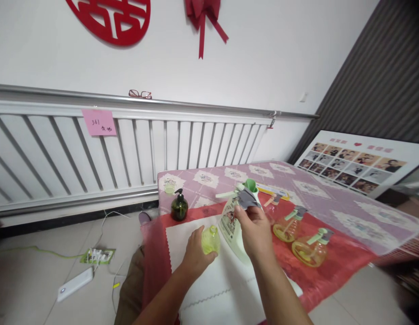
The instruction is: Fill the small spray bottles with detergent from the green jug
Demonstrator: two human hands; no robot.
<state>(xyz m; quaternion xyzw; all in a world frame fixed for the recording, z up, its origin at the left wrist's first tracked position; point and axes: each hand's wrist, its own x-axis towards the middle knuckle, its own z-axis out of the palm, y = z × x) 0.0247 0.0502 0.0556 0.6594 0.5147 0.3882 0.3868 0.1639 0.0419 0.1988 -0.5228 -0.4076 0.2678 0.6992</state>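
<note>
My left hand (196,253) is closed round a small yellow-green bottle (210,239), which stands on a white cloth (209,280). My right hand (255,232) pinches a grey spray-trigger head (246,198) just above a white refill pouch (231,228) with a green spout (251,184). The pouch leans upright between my two hands, right of the bottle.
A dark green pump bottle (179,206) stands at the table's left corner. Two orange spray bottles (288,225) (311,248) lie on the red cloth (334,262) to the right. A radiator (128,149) lines the wall; a power strip (97,256) and a white box (75,283) lie on the floor.
</note>
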